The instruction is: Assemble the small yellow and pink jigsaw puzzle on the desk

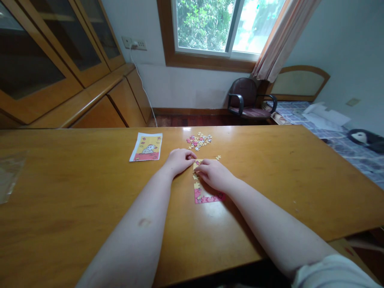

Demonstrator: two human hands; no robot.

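Table (90, 172): brown wood with a glossy top, its far edge running straight across and its far right corner in view.
Puzzle (208, 199): partly assembled, flat on the table between the far and near edges; a pink row makes its near edge, pink and yellow pieces climb its left edge, and yellow shows along its far edge, with part of it hidden under the right hand (215, 174).
Right hand: palm down over the puzzle, fingers bent and drawn together, fingertips at the puzzle's left edge; whether a piece is pinched there I cannot tell.
Left hand (180, 161): beside the puzzle's far left corner, fingers loosely curled with a little space between thumb and forefinger; the fingertips are too small to make out any piece in them.
Single piece (218, 157): yellow, lying loose just beyond the puzzle's far right corner.
Piece pile (199, 141): pink, yellow and pale pieces scattered in a heap toward the table's far edge, beyond both hands.
Picture sheet (147, 148): left of the pile, near the far edge, showing a white animal on yellow and pink.
Clear plastic (10, 176): flat at the table's left side.
Past the far edge: a chair (249, 98) below the window (210, 26).
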